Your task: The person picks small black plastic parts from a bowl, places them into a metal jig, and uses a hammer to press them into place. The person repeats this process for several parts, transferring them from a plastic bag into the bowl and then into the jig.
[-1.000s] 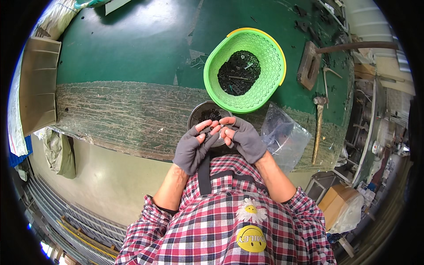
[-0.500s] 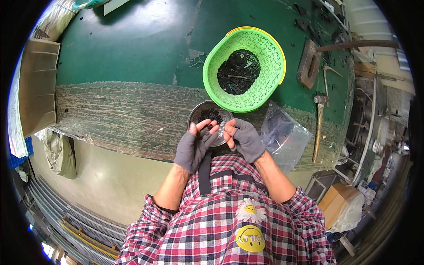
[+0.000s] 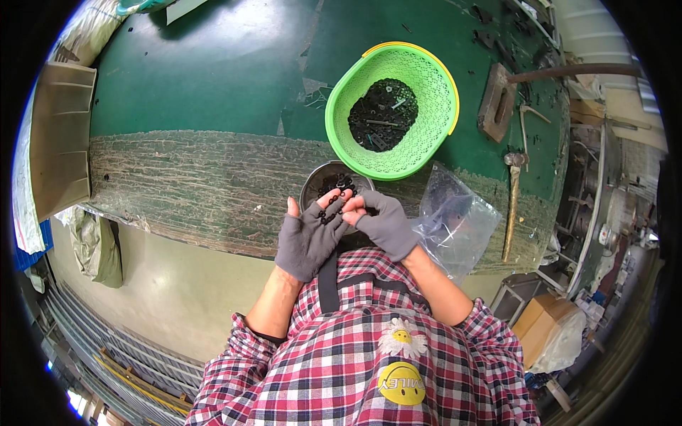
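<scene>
Palm up and open, the gloved left hand (image 3: 307, 241) cradles small black rings (image 3: 331, 207) while the right hand (image 3: 382, 224) pinches at them above the metal bowl (image 3: 312, 186).

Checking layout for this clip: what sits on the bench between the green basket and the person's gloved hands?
In the head view, a small round metal bowl of black rings lies between the green basket and both hands, left and right.

Single head-worn fisheye view, straight down and close over a green workbench (image 3: 213, 78)
</scene>
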Tool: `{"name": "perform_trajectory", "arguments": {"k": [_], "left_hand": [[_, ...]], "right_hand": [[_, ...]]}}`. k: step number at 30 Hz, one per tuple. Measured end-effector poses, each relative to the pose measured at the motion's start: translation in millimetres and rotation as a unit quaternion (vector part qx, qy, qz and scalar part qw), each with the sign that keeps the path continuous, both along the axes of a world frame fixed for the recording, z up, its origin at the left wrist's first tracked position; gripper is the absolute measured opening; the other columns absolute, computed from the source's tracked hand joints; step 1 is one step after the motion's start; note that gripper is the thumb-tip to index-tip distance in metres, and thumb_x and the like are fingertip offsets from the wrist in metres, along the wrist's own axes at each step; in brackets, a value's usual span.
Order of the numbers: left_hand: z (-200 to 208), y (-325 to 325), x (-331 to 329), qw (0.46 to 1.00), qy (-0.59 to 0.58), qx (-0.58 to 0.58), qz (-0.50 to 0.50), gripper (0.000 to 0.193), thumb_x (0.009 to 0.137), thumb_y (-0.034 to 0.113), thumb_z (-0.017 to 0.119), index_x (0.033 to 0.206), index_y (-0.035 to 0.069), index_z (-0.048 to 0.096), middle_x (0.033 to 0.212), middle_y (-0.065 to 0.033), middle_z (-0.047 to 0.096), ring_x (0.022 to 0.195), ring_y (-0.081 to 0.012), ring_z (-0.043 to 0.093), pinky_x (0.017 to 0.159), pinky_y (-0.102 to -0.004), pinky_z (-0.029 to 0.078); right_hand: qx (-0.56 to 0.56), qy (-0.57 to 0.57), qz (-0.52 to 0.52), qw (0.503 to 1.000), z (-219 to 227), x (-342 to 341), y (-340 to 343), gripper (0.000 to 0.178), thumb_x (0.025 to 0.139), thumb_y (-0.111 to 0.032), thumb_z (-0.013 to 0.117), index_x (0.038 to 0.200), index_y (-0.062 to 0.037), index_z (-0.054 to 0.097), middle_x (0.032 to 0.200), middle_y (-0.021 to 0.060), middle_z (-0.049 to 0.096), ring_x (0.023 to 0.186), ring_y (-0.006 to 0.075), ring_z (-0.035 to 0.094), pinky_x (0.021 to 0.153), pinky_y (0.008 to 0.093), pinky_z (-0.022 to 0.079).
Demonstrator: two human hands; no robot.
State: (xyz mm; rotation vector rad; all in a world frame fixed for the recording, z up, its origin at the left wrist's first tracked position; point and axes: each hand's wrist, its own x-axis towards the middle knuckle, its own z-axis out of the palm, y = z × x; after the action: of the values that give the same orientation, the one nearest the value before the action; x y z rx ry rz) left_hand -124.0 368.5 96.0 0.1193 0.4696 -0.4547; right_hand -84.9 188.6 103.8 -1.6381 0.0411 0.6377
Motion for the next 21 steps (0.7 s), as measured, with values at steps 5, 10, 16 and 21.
{"name": "perform_trajectory", "arguments": {"k": [5,10,16,21], "left_hand": [[-1.0,-0.2,-2.4,1.000,-0.027,0.007,-0.011,0.086,0.098,0.067,0.032,0.149,-0.002,0.033,0.154,-0.0188,0.035,0.139,-0.0287,0.039,0.118,-0.0419,0.031],[5.7,-6.0,0.1,0.999,-0.027,0.036,-0.023,0.089,0.097,0.068,0.034,0.150,-0.003,0.030,0.148,-0.0173,0.042,0.135,-0.0272,0.044,0.117,-0.0420,0.032],[-4.4,-3.2,-4.6,0.999,-0.030,0.022,-0.019,0.089,0.097,0.067,0.035,0.150,-0.004,0.029,0.144,-0.0183,0.046,0.135,-0.0282,0.044,0.117,-0.0417,0.033],[2.8,-0.3,0.8,1.000,-0.017,0.014,-0.011,0.085,0.099,0.063,0.037,0.149,-0.006,0.031,0.152,-0.0231,0.037,0.140,-0.0317,0.039,0.119,-0.0424,0.032]], "right_hand": [[-0.154,-0.171,0.080,0.970,17.8,8.8,10.4,0.015,0.080,-0.012,0.073,0.095,-0.0075,0.073,0.074,0.0064,0.059,0.068,0.0200,0.059,0.063,0.0325,0.048],[-0.154,-0.283,0.089,0.942,14.2,9.4,20.0,0.014,0.081,-0.020,0.073,0.086,-0.0072,0.067,0.079,0.0096,0.061,0.072,0.0299,0.062,0.062,0.0401,0.048],[-0.176,-0.292,0.106,0.934,13.4,9.0,20.8,0.014,0.080,-0.018,0.073,0.080,-0.0070,0.063,0.079,0.0084,0.061,0.069,0.0278,0.061,0.060,0.0383,0.047],[-0.099,-0.143,0.030,0.984,7.1,6.8,10.2,0.008,0.081,-0.009,0.071,0.085,-0.0048,0.065,0.068,0.0019,0.051,0.062,0.0147,0.050,0.059,0.0315,0.042]]}}
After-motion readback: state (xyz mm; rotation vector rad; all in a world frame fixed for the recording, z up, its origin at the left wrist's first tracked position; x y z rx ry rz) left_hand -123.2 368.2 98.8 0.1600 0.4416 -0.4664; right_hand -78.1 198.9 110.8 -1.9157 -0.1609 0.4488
